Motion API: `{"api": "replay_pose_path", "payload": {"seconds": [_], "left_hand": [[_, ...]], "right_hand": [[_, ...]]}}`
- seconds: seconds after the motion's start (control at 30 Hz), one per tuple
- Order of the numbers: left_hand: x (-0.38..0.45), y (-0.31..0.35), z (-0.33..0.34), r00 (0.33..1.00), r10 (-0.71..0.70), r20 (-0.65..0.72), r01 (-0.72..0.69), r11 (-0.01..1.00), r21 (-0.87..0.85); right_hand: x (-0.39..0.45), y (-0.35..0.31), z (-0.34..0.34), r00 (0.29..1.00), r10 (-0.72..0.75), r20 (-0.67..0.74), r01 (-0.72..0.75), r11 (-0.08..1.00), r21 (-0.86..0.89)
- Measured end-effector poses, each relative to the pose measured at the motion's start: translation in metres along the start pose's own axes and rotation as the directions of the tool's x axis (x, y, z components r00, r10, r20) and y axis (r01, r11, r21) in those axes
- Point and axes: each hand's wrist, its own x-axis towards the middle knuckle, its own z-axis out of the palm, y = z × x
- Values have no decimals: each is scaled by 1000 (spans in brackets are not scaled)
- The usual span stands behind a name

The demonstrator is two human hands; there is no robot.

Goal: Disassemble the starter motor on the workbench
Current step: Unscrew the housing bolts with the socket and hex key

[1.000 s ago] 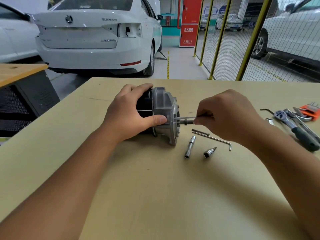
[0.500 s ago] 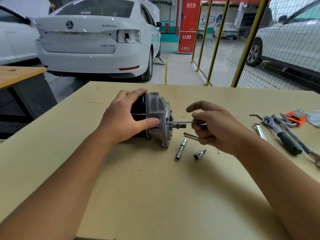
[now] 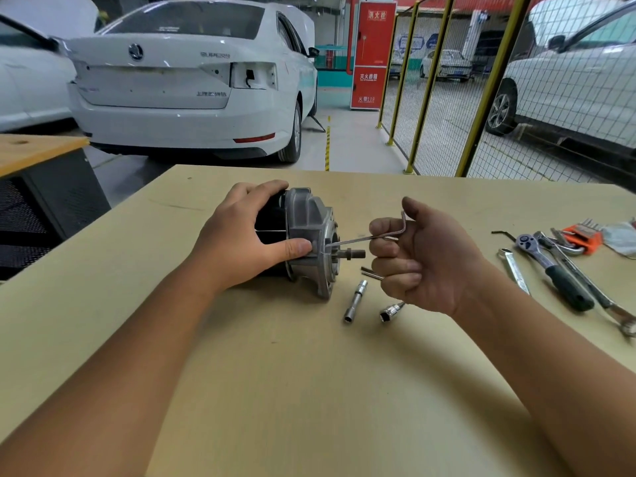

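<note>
The starter motor [image 3: 309,232] lies on its side on the workbench [image 3: 275,390], its black body to the left and its grey cast end housing and short shaft to the right. My left hand [image 3: 241,242] grips the motor around the body, thumb pressed on the housing's edge. My right hand [image 3: 420,259] is turned palm up and pinches a thin L-shaped hex key [image 3: 364,239]. The key's long end reaches into the housing face just above the shaft, and its short leg points up beside my thumb.
A long socket [image 3: 355,301], a short socket [image 3: 390,310] and another hex key [image 3: 371,273] lie just right of the motor. At the far right are a ratchet wrench [image 3: 554,273], spanners [image 3: 514,270] and an orange hex key holder [image 3: 581,237]. Cars and a yellow mesh fence stand beyond the bench.
My right hand has rolled from palm down to palm up, swinging the hex key's short leg upward while its tip stays in the housing. My left hand keeps its hold.
</note>
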Motion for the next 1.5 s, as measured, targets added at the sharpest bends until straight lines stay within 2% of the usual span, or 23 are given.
{"api": "replay_pose_path", "payload": {"seconds": [0.1, 0.17, 0.3, 0.5, 0.9, 1.23, 1.3, 1.37, 1.43, 1.5], "left_hand": [[0, -1, 0, 1000, -6, 2, 6, 1000, -1], [1, -1, 0, 1000, -8, 3, 8, 1000, 1], [1, -3, 0, 1000, -5, 11, 5, 1000, 5], [0, -3, -1, 1000, 2, 16, -2, 1000, 4], [0, -3, -2, 1000, 8, 15, -8, 1000, -3], [0, -2, -2, 1000, 10, 14, -10, 1000, -5], [-1, -3, -2, 1000, 15, 17, -15, 1000, -6], [-1, -4, -3, 1000, 16, 17, -16, 1000, -4], [-1, -4, -3, 1000, 13, 21, -13, 1000, 4], [-1, -3, -3, 1000, 7, 18, -7, 1000, 14]], "right_hand": [[1, 1, 1, 998, 7, 65, -16, 989, 148], [0, -2, -3, 994, 12, 113, -30, 987, 158], [-4, -13, -21, 986, 130, 105, -114, 983, -144], [-8, -24, -37, 926, 236, 293, -189, 965, -181], [-4, -28, -41, 928, 258, 268, -243, 966, -89], [-4, -26, -42, 961, 225, 163, -224, 974, -26], [-7, -26, -42, 980, 160, 117, -146, 982, -122], [-9, -26, -42, 993, 35, 114, 8, 934, -357], [-11, -25, -42, 983, -109, 149, 176, 795, -581], [-12, -22, -40, 950, -264, 164, 289, 556, -779]]}}
